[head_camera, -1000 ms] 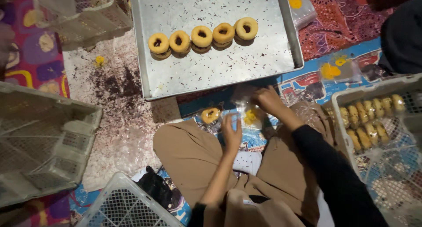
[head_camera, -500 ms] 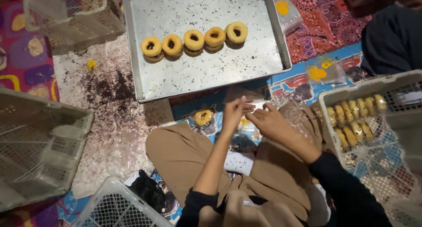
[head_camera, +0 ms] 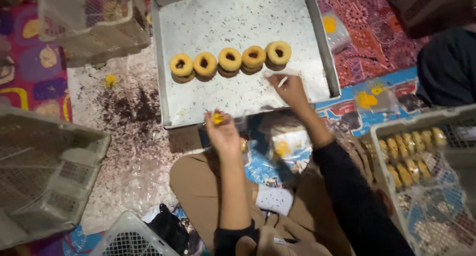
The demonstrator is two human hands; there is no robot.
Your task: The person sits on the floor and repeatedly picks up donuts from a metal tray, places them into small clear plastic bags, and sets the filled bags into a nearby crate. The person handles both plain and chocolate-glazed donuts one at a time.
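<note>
Tray: large metal tray (head_camera: 297, 18) on the floor, upper centre of the frame, speckled with dark crumbs
Doughnuts: five ring doughnuts (head_camera: 230, 58) in a row across the tray's middle, each touching the next
Right hand: right hand (head_camera: 292, 90) over the tray's lower right, just below the last doughnut; grip closed on a thin clear wrapper (head_camera: 277, 77)
Left hand: left hand (head_camera: 223, 132) at the tray's near edge, grip pinched on a small yellow piece (head_camera: 217, 118)
Right side: white basket (head_camera: 396, 132) with yellow pastries (head_camera: 409, 154)
</note>
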